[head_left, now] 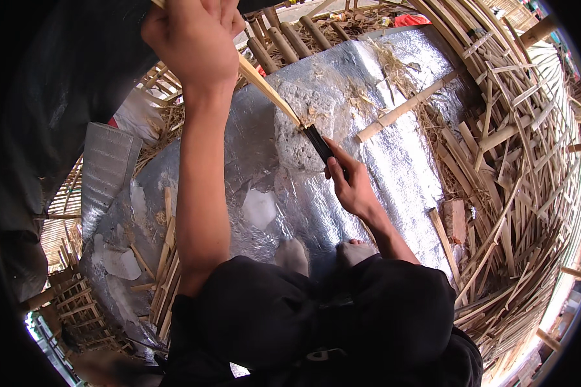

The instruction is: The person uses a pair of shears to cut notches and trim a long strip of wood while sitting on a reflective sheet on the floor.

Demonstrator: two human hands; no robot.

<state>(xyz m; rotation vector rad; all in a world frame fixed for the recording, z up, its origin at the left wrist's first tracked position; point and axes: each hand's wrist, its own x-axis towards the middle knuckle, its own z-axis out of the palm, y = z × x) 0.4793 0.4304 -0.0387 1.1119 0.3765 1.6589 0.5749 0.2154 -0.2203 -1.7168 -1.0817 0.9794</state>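
Pitted grey block (306,145) taken as landmark; it sits on a crinkled silver foil sheet (400,171). Bamboo strip (265,82), pale and narrow: its lower end lies over the block's upper part in view, the rest rising off beyond the block's far left corner. Left hand (197,39), up and left of the block, clenched round the strip; a short bit shows past the fist on the far side. Right hand (350,177), at the block's near right edge, fingers wrapped on a dark tool (316,143), perhaps a knife; which part is handle, cannot tell. Key relation: strip's low end meets the tool's upper end over the block, apparently touching. From the left grip the strip runs down, rightward and back toward the wearer; the right hand is nearer that low end. Strip's long axis slants across the block from far left to near right, tip pointing at the right hand; tool lies roughly along the same line. Whether tip or tool bears on the block, cannot tell. Right of the block, a loose bamboo piece (407,108); farther right, heaped slats (497,148).
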